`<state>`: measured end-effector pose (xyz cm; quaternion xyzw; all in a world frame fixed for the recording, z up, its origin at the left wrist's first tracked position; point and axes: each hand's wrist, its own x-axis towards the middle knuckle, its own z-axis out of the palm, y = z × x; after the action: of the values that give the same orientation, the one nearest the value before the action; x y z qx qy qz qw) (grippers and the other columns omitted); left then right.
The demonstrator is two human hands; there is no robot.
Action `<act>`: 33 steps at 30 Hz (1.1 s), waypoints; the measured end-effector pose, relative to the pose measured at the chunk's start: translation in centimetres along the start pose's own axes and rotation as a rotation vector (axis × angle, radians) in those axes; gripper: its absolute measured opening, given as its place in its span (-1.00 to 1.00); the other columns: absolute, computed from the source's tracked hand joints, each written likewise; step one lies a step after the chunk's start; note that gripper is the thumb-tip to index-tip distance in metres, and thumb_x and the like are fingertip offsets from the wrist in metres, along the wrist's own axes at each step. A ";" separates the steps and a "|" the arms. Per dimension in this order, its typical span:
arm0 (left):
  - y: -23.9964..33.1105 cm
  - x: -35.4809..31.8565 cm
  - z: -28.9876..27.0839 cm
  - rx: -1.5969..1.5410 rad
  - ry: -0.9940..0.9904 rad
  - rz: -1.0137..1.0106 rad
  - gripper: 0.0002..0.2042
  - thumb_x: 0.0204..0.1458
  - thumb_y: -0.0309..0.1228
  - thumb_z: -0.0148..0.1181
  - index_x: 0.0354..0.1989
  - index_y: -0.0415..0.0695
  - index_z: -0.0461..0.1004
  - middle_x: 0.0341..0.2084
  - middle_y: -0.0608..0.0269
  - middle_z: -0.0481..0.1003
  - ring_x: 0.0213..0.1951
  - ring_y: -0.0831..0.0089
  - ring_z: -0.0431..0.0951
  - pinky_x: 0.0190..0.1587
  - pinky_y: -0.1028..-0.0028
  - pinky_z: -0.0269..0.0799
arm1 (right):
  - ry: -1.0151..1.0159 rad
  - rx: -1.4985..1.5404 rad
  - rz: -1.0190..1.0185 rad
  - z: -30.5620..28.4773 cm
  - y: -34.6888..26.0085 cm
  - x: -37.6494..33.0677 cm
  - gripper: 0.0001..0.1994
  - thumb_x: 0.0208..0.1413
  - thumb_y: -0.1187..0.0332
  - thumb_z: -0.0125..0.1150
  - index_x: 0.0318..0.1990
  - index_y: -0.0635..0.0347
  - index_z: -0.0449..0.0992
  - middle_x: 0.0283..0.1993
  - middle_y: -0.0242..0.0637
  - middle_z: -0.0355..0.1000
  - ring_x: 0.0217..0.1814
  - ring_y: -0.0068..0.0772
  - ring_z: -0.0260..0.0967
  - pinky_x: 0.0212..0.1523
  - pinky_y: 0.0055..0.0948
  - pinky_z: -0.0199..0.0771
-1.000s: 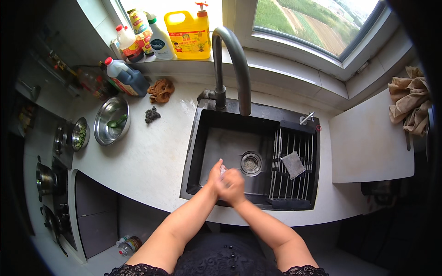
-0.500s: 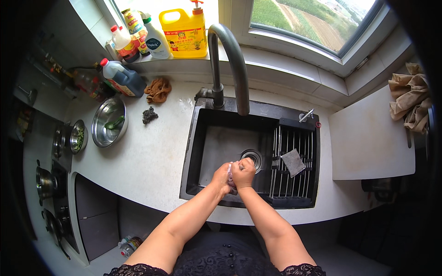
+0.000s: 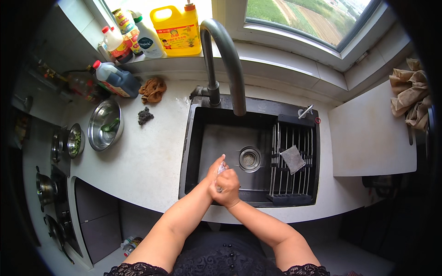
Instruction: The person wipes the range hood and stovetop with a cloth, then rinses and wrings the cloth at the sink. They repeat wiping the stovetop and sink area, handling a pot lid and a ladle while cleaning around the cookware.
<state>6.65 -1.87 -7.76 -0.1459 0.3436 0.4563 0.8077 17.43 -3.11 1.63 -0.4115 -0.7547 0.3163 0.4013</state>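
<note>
Over the near left part of the black sink [image 3: 214, 142], my two hands are pressed together. My right hand [image 3: 227, 187] is closed in a fist against the inner side of my left hand [image 3: 215, 170]. Between them shows a pale, wet-looking pinkish-white bit [image 3: 222, 169]; most of it is hidden by the fingers, and its kind cannot be made out. My left hand is curled about it, with the thumb side up. The drain [image 3: 249, 159] lies just to the right of the hands, and the tap [image 3: 235, 83] arches over the far edge.
A rack [image 3: 277, 179] bearing a grey pouch [image 3: 293, 159] spans the sink's right side. On the left counter are a steel bowl [image 3: 95, 131] with a green vegetable, a dark scrubber [image 3: 145, 116] and a brown cloth [image 3: 153, 89]. A yellow jug [image 3: 177, 39] stands on the sill.
Both hands have moved left and slightly nearer, away from the drain, which now shows fully. My right fist has shifted to sit lower against my left hand.
</note>
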 end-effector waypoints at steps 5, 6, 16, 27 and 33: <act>-2.3 -1.2 5.1 0.126 0.364 0.158 -0.82 0.00 -0.25 0.08 -0.53 -0.06 0.38 -0.60 0.29 0.42 -0.59 0.39 0.41 -0.48 0.36 0.37 | 0.323 -0.206 0.271 0.8 6.7 2.2 -0.80 -0.24 0.44 0.17 -0.70 0.19 0.25 -0.58 -0.17 0.28 -0.48 -0.05 0.24 -0.42 -0.15 0.27; -2.2 -1.1 4.9 0.107 0.363 0.173 -0.82 0.00 -0.25 0.08 -0.52 -0.07 0.39 -0.59 0.29 0.43 -0.57 0.39 0.42 -0.47 0.35 0.38 | 0.304 -0.204 0.179 0.9 6.0 2.0 -0.80 -0.24 0.44 0.16 -0.71 0.18 0.25 -0.59 -0.17 0.27 -0.48 -0.06 0.23 -0.43 -0.15 0.26; -1.3 -1.5 3.9 0.004 0.233 0.196 -0.82 0.10 -0.28 0.05 -0.37 -0.14 0.38 -0.46 0.16 0.46 -0.39 0.25 0.52 -0.31 0.18 0.47 | 0.302 -0.041 0.202 1.1 7.4 2.8 -0.71 -0.06 0.39 0.20 -0.72 0.27 0.31 -0.66 -0.15 0.26 -0.61 -0.13 0.22 -0.54 -0.26 0.22; 6.2 -8.6 7.3 0.021 -0.233 0.299 -0.41 0.14 0.18 -0.17 -0.14 -0.17 0.45 -0.09 -0.01 0.49 0.01 0.08 0.45 0.07 0.05 0.33 | -0.557 0.820 0.873 -6.2 10.8 0.4 -0.53 0.11 0.06 0.21 -0.02 0.30 0.44 -0.12 -0.30 0.46 -0.09 -0.48 0.39 -0.08 -0.40 0.43; 6.2 -8.3 4.8 0.044 -0.126 0.258 -0.38 0.16 0.12 -0.14 -0.01 -0.29 0.40 -0.02 -0.04 0.45 0.09 0.09 0.40 0.20 0.06 0.22 | -0.162 1.661 0.977 -8.2 3.7 1.6 -0.38 -0.11 0.27 0.21 0.16 0.31 0.28 0.15 -0.07 0.33 0.17 -0.07 0.32 0.18 0.08 0.31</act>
<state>0.56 -1.18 1.91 -0.0540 0.3182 0.5568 0.7654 25.37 1.15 3.13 -0.2421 -0.0615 0.9085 0.3352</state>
